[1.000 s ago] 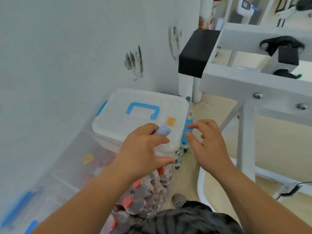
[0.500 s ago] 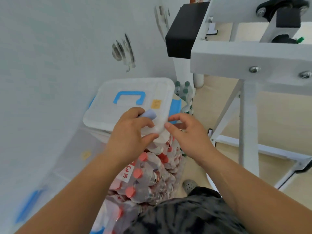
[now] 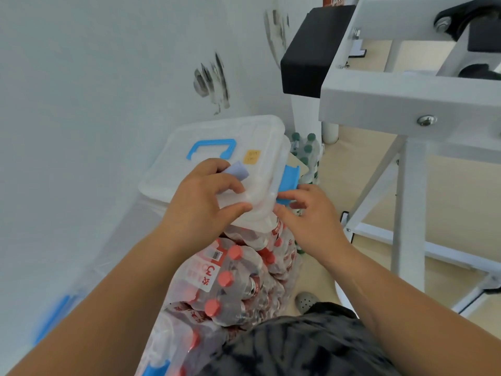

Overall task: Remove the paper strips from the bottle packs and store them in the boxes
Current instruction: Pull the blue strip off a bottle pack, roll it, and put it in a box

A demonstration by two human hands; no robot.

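Plainly, paper strip in pinch of left hand atop lid; right hand slack.

A bluish paper strip, perhaps folded, sits over the white box.

Single view: head-worn wide-angle camera, facing forward and steeply down. Close range; forearms enter from 5 and 7 o'clock. Left hand, gripping paper strip, and right hand meet near frame centre. Box just past hands at 12 o'clock, bottle packs at 6, wall filling 9 to 11, white frame at 1 to 3. Wearer's dark clothing at bottom edge.
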